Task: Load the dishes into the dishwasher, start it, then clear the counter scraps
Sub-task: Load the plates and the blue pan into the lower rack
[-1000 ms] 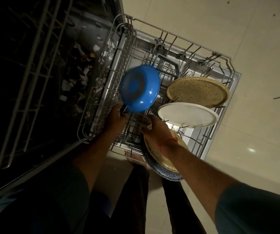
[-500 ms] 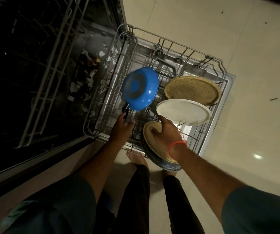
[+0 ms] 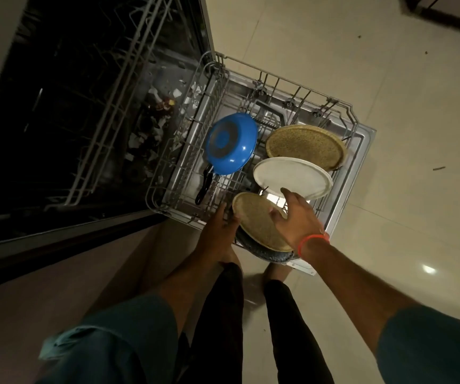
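rack: the lower dishwasher rack [image 3: 345, 115] stands pulled out over the open door, above a pale tiled floor [image 3: 389, 65].
blue pan: a blue pan [image 3: 231, 142] sits tilted on its side at the rack's left, underside up, its black handle [image 3: 205, 187] pointing down toward the person; no hand touches it.
plates: three plates stand on edge along the right side, a speckled tan plate [image 3: 306, 144] farthest, a white plate [image 3: 292, 177] next, a second tan plate [image 3: 259, 223] nearest, with a dark speckled plate [image 3: 264, 252] just behind it.
left hand: the left hand [image 3: 220, 231] rests at the near tan plate's left rim, fingers fairly straight.
right hand: the right hand [image 3: 298, 217] is over the same plate's right rim, fingers spread and loosely bent; whether it touches cannot be told. a red band [image 3: 313, 242] circles the wrist.
tub: scraps [image 3: 156, 126] litter the dark dishwasher interior.
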A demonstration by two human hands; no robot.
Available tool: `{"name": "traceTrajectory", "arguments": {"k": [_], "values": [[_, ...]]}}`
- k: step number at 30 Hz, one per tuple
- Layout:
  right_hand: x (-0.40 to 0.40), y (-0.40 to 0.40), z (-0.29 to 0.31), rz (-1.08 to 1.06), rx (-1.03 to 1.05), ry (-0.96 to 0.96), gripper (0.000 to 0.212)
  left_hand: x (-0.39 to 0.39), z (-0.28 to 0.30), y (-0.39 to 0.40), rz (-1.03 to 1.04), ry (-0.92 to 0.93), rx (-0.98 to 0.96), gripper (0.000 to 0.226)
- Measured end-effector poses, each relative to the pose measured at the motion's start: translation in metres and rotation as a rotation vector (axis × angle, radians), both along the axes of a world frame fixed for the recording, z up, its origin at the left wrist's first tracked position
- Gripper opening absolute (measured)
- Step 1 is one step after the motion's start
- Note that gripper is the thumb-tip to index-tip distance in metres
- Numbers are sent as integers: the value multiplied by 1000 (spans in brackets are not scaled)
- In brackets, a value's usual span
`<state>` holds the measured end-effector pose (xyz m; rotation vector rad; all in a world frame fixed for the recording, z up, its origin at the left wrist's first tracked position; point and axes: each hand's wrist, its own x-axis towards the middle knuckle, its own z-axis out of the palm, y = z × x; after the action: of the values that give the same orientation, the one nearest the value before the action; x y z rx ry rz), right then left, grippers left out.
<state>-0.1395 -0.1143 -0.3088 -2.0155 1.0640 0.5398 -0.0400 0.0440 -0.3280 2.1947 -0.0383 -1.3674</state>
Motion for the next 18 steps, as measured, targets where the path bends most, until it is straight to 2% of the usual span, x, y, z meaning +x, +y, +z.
{"name": "traceTrajectory", "arguments": {"k": [8, 15, 18], "values": [[-41, -4, 5, 36, -10, 42, 67, -36, 21, -1, 59, 15, 2, 65], [-56, -14, 11, 78, -8, 12, 65, -45, 29, -8, 202, 26, 6, 68], [-64, -20, 14, 112, -12, 3, 65, -55, 36, -11, 187, 25, 9, 65]]}}
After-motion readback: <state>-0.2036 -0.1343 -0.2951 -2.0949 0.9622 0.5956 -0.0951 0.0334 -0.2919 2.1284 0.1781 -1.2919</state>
